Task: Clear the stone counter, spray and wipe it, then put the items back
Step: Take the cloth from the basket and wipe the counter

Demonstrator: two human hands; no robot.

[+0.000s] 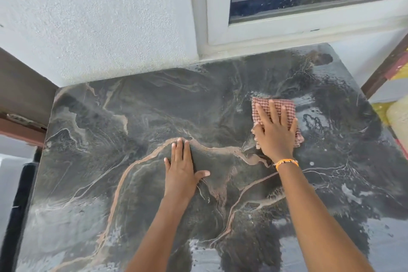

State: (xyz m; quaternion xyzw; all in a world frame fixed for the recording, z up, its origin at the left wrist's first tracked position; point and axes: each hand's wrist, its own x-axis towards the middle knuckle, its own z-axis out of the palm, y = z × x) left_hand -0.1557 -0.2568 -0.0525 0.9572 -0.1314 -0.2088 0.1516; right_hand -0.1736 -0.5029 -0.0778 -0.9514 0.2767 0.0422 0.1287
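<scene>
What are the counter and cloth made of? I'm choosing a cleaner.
Counter: looks like polished natural stone, dark with tan veins and glossy reflections.
Cloth: seems a woven textile, red-and-white checked, soft and folded under the right hand; fibre unclear.

Both my forearms are bare, with no sleeves showing. A thin beaded bracelet [286,163], orange with small dark and white beads, circles my right wrist.
</scene>
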